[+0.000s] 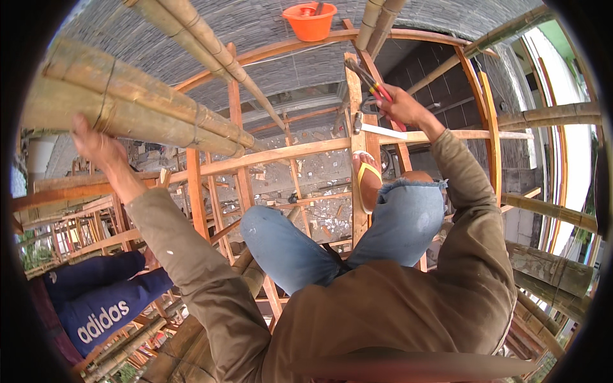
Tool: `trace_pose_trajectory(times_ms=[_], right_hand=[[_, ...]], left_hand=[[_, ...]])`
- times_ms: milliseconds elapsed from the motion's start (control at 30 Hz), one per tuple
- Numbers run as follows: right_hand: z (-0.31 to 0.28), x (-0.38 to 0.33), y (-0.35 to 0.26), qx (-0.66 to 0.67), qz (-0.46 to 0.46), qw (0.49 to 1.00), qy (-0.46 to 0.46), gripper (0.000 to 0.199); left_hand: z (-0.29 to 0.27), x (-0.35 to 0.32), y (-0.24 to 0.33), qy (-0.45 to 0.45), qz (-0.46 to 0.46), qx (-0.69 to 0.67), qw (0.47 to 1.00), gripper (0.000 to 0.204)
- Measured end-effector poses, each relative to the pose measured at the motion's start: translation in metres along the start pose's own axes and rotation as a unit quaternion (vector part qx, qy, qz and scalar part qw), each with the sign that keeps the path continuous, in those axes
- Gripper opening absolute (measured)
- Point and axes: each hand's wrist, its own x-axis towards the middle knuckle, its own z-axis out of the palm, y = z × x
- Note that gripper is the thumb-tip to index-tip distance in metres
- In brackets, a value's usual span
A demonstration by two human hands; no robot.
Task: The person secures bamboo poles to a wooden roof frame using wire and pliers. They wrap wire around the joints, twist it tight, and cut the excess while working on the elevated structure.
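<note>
My left hand [99, 148] is up at the left, its fingers against the underside of a thick bamboo pole [70, 108] that is tied to a second pole. My right hand [405, 110] is closed round a pair of pliers [379, 89] with red, black and yellow handles, their dark jaws pointing up and left along an upright wooden post. Just below that hand, a hammer [382, 130] with a dark head and a white handle rests where the wooden beams cross. One foot in a yellow-strapped sandal [368, 175] is on the post's beam beside it.
An orange bucket [310, 22] sits beyond the far beam. Wooden bars [281, 153] and bamboo poles form an open frame, with rubble-strewn ground [325, 207] far below. At the left stands another person in dark blue trousers [112, 300]. More bamboo [552, 268] lies at the right.
</note>
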Motion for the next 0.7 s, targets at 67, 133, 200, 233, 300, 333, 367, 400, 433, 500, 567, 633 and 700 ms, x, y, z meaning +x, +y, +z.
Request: trace_pose_trajectory(times_ms=[67, 133, 200, 233, 300, 333, 367, 400, 433, 500, 567, 633, 700], right_hand=[[-0.003, 0.002, 0.077, -0.289, -0.078, 0.948, 0.105, 0.052], [0.008, 0.003, 0.142, -0.332, -0.04, 0.935, 0.114, 0.05], [0.023, 0.008, 0.187, -0.356, 0.059, 0.925, 0.12, 0.041], [0.029, 0.01, 0.203, -0.381, 0.036, 0.918, 0.11, 0.044], [0.043, 0.015, 0.227, -0.431, -0.023, 0.894, 0.122, 0.049], [0.049, 0.02, 0.235, -0.419, -0.008, 0.904, 0.086, 0.049], [0.055, 0.025, 0.242, -0.411, -0.016, 0.908, 0.08, 0.05], [0.06, 0.029, 0.248, -0.401, -0.001, 0.915, 0.049, 0.051], [0.06, 0.034, 0.252, -0.407, -0.009, 0.913, 0.023, 0.055], [0.064, 0.041, 0.26, -0.383, 0.039, 0.923, 0.024, 0.056], [0.066, 0.043, 0.264, -0.379, 0.056, 0.923, 0.041, 0.051], [0.066, 0.045, 0.263, -0.34, 0.073, 0.937, 0.032, 0.046], [0.063, 0.051, 0.257, -0.277, 0.085, 0.955, 0.068, 0.044]], left_hand=[[0.011, -0.015, -0.01, 0.028, 0.028, 0.035, 0.999, 0.091], [0.02, -0.024, -0.014, 0.082, 0.064, 0.093, 0.99, 0.094], [0.028, -0.026, -0.015, 0.124, 0.089, 0.143, 0.978, 0.096], [0.031, -0.026, -0.014, 0.129, 0.1, 0.163, 0.973, 0.097], [0.034, -0.023, -0.013, 0.14, 0.105, 0.194, 0.965, 0.097], [0.035, -0.022, -0.013, 0.147, 0.098, 0.205, 0.963, 0.097], [0.036, -0.022, -0.013, 0.163, 0.085, 0.211, 0.96, 0.096], [0.036, -0.022, -0.013, 0.163, 0.079, 0.208, 0.961, 0.096], [0.036, -0.022, -0.013, 0.171, 0.069, 0.199, 0.963, 0.097], [0.037, -0.024, -0.014, 0.166, 0.069, 0.198, 0.964, 0.097], [0.039, -0.025, -0.014, 0.14, 0.091, 0.209, 0.964, 0.099], [0.042, -0.027, -0.013, 0.157, 0.063, 0.203, 0.964, 0.101], [0.045, -0.028, -0.013, 0.176, 0.034, 0.201, 0.963, 0.102]])
